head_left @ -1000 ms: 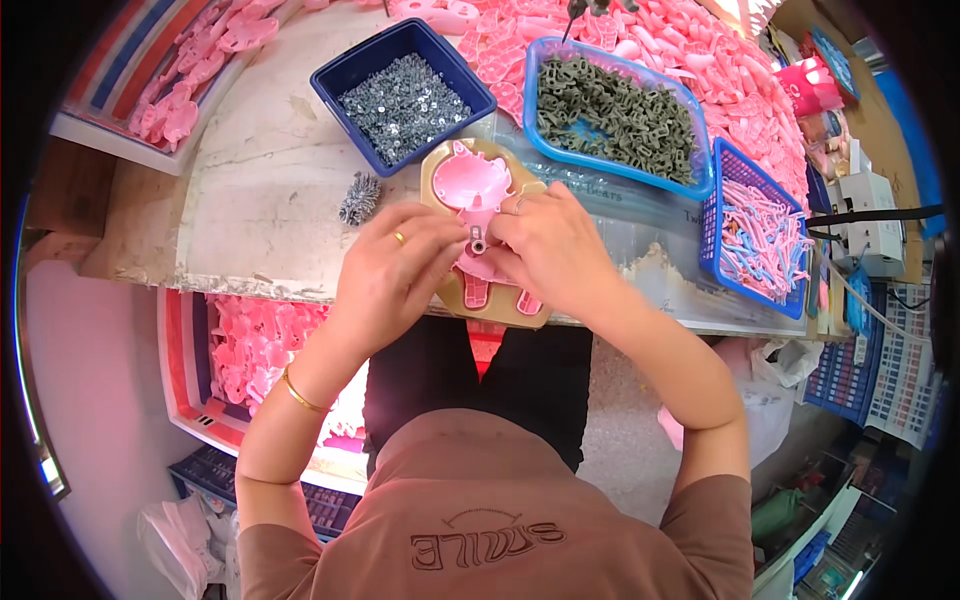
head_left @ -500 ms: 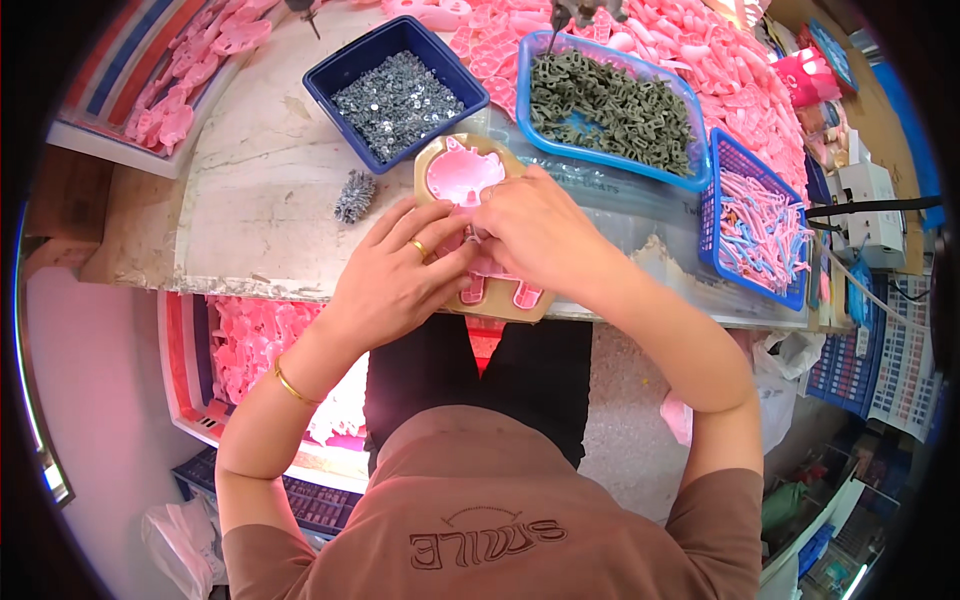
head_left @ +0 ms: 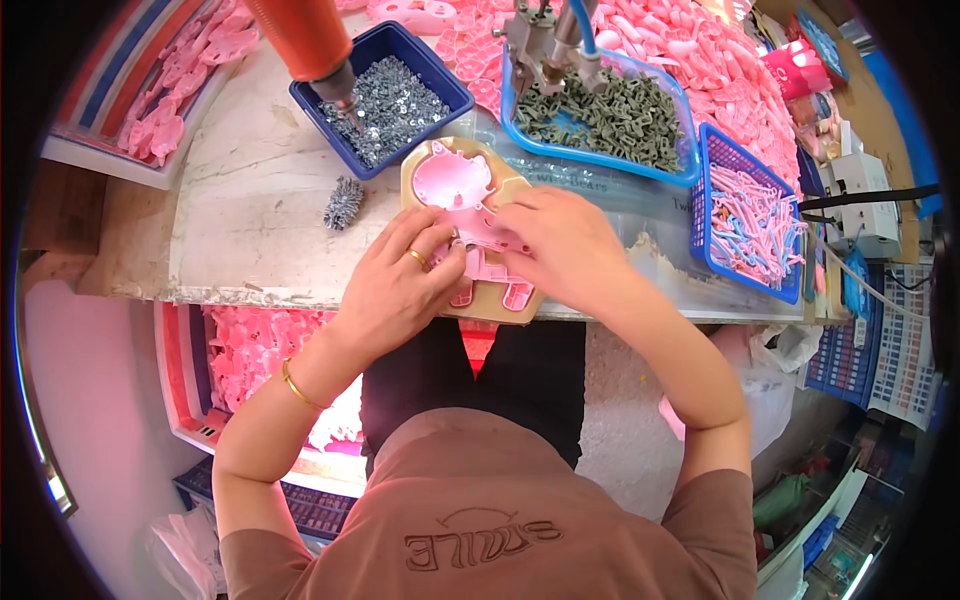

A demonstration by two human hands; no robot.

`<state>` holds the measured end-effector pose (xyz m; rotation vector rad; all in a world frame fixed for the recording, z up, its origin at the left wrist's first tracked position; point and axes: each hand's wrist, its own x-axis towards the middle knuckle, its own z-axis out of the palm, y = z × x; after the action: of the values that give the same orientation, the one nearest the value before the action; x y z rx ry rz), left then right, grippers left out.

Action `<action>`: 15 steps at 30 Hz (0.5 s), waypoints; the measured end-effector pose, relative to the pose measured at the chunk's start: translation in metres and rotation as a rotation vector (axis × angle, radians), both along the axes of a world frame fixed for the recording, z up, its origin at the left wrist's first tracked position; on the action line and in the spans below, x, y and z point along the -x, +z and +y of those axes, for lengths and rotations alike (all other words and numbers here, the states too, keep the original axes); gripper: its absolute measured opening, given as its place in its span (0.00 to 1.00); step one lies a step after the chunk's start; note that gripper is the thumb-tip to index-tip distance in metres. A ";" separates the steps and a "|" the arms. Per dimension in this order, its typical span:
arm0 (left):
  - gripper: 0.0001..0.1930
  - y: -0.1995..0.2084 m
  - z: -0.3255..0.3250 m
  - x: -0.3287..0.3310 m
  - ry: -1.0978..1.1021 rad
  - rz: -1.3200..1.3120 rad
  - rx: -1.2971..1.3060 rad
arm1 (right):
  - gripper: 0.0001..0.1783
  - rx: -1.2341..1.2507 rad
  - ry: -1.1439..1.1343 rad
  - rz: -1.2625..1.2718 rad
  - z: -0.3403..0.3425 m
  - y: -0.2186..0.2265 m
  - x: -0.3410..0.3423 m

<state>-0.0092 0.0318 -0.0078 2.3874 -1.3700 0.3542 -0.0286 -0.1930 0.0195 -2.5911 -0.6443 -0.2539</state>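
A pink plastic toy-figure half-shell (head_left: 452, 180), its hollow side up, lies in a tan holder (head_left: 512, 187) at the table's front edge. My left hand (head_left: 400, 285) rests over the shell's left side, fingers bent and thumb drawn in. Something small and greyish shows by its fingertips, too small to name. Across from it, my right hand (head_left: 565, 240) curls over the shell's right side, fingertips pressed on it and partly hidden. Above and to the left hangs an orange power screwdriver (head_left: 310, 40), its bit over the dark blue bin of small metal screws (head_left: 382, 105).
A blue tray (head_left: 600, 165) of dark green parts stands behind, under a metal fixture (head_left: 545, 55). Right of it is a blue basket (head_left: 745, 265) of pink and blue strips. Pink parts (head_left: 690, 70) pile at the back. A spiky cluster of screws (head_left: 343, 203) lies left of the holder.
The orange screwdriver and metal fixture have come down into view from above. My hands have drawn apart, the right one shifting right, baring more of the shell's middle.
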 end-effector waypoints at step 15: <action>0.17 -0.003 -0.002 0.003 0.022 0.034 0.036 | 0.08 -0.021 -0.146 -0.019 -0.009 -0.003 0.022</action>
<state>-0.0120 0.0300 -0.0112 2.3701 -1.3118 0.3396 -0.0504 -0.2025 0.0161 -2.6210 -0.4569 -0.3301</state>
